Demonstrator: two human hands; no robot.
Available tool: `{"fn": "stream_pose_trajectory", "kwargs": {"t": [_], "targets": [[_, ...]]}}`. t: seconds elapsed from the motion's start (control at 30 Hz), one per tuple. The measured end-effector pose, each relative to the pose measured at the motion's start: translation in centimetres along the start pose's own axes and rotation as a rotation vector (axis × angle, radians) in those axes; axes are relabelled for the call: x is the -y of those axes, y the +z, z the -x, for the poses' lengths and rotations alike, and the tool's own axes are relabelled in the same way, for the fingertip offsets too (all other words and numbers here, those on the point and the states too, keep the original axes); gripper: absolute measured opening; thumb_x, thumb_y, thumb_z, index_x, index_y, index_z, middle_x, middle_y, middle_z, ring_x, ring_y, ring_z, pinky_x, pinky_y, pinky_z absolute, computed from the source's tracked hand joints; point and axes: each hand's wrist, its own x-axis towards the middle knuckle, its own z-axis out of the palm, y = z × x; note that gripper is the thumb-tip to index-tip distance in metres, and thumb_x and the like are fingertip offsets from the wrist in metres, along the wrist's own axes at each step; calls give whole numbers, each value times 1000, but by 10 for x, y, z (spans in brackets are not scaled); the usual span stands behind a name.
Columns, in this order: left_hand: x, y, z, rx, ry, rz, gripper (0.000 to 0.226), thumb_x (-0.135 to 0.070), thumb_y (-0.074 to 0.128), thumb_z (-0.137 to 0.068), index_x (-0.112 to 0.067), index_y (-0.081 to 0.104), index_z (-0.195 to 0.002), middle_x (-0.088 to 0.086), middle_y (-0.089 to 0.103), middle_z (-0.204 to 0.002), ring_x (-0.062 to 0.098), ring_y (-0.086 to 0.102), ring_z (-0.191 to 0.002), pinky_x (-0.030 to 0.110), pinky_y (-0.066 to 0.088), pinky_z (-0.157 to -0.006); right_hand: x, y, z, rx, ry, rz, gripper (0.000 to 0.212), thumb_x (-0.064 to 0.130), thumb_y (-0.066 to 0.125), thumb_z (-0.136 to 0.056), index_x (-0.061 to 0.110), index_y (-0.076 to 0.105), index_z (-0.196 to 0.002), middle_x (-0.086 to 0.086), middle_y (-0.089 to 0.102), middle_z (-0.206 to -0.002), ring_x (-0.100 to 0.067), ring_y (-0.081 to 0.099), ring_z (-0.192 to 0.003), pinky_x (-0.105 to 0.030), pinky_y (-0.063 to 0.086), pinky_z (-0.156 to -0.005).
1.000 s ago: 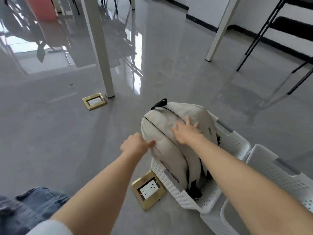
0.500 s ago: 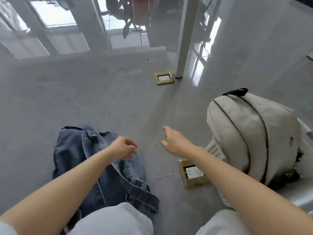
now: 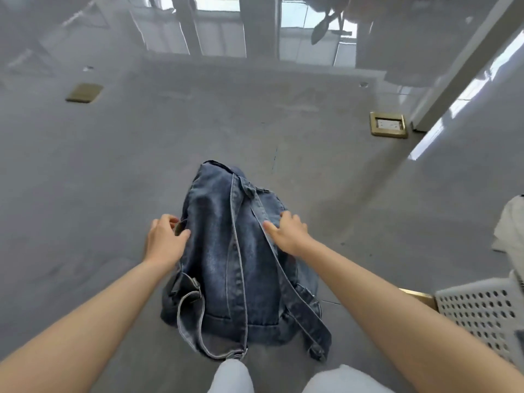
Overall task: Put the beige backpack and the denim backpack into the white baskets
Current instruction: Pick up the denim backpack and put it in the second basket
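Note:
The denim backpack [image 3: 224, 251] lies flat on the grey floor in the middle of the view, straps up. My left hand [image 3: 166, 239] curls over its left edge, thumb on top of the fabric. My right hand [image 3: 289, 234] rests on its right side by a strap, fingers spread and holding nothing. At the right edge, a sliver of the beige backpack [image 3: 510, 222] shows above a white perforated basket [image 3: 482, 313]; the rest of both is out of frame.
Brass floor sockets sit at far right [image 3: 388, 124], far left [image 3: 84, 93] and beside the basket [image 3: 419, 296]. A white table leg [image 3: 465, 66] rises at upper right. My knees [image 3: 232, 375] are at the bottom edge.
Both hands left the beige backpack in the basket and swung left to the denim backpack. The view turned left with them, and my hands now touch the denim bag's two sides.

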Motion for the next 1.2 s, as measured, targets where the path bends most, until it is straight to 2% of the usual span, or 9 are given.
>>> {"fn": "stream_pose_trajectory", "kwargs": {"t": [0.17,0.27,0.37,0.43,0.53,0.63,0.87,1.0,1.2], "targets": [[-16,1,-25,149,-45,266,76,-30,66,-87,-11,27,-149,7,40,-152,26,42,-136,39,35,-110,1,0,-30,-47,207,-176,93,61,46,-88,5,6,-150,-21,25,-155,-43,20,-142,-47,23,-112],[-40,3,-34,286,-39,408,95,-23,70,-85,-15,5,-154,8,48,-143,24,50,-124,39,38,-107,-6,-3,-38,-17,242,-433,104,57,51,-87,6,-15,-149,-17,21,-157,-38,20,-144,-45,24,-114],[-59,8,-35,335,-78,440,105,-27,74,-81,-14,-1,-153,8,62,-123,21,59,-101,34,44,-87,-10,-9,-39,-16,267,-604,89,45,63,-85,-2,10,-139,-9,45,-121,-28,52,-109,-34,45,-88],[-68,12,-29,390,-97,419,96,-28,77,-78,-7,16,-149,14,64,-119,21,64,-86,29,48,-70,-11,-12,-34,14,248,-654,75,42,72,-75,-1,31,-120,-8,55,-106,-24,59,-94,-36,53,-84],[-77,11,-16,528,-60,331,37,-15,72,-80,-1,61,-113,11,69,-93,19,60,-66,27,49,-60,-7,-17,-22,94,182,-637,66,40,79,-68,3,49,-114,-9,62,-109,-27,63,-102,-41,53,-90],[-75,4,-11,527,-40,287,3,-7,62,-80,-5,64,-80,7,61,-71,17,53,-58,23,44,-54,-2,-31,-3,134,120,-727,50,21,79,-74,1,60,-116,-15,70,-108,-29,68,-97,-40,56,-86],[-50,-32,-14,507,-110,449,22,-14,54,-52,-8,48,-72,9,45,-77,22,39,-73,32,33,-65,-24,-53,42,169,6,-934,30,-6,60,-82,16,65,-103,-9,71,-106,-23,67,-93,-31,52,-73],[-48,-38,3,649,-111,488,29,-26,64,-73,-5,66,-93,10,71,-87,27,64,-81,35,48,-74,-21,-59,62,166,7,-815,34,-1,52,-89,19,58,-117,-5,68,-114,-22,65,-101,-33,52,-76],[-80,-64,30,438,-16,635,12,-23,66,-88,-11,69,-89,12,73,-94,25,68,-84,34,54,-79,-6,-80,97,85,13,-757,31,2,53,-88,8,61,-117,-12,71,-110,-23,67,-89,-34,54,-76]]}}
